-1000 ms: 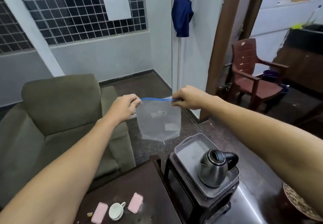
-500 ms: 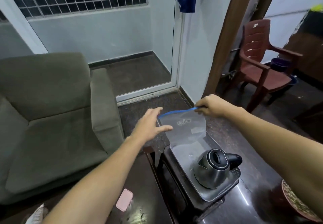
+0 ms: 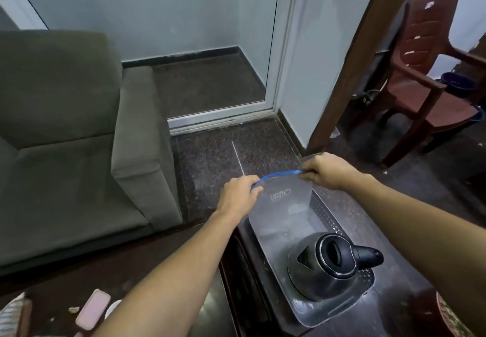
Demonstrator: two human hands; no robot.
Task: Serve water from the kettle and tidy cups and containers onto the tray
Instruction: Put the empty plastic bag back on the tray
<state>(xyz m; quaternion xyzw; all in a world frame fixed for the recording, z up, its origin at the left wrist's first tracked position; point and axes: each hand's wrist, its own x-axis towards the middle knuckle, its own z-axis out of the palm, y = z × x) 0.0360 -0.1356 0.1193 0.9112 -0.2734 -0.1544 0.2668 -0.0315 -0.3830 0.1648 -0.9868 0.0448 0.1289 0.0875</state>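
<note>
Left hand (image 3: 240,195), right hand (image 3: 326,170) pinch zip bag (image 3: 284,205) top corners; limp bag, seemingly empty, may snag kettle (image 3: 326,263) at its 5 o'clock.

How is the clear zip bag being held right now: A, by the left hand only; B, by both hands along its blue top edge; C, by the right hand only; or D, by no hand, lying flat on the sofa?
B: the left hand and the right hand each pinch one end of the blue top edge of the clear bag.
</note>
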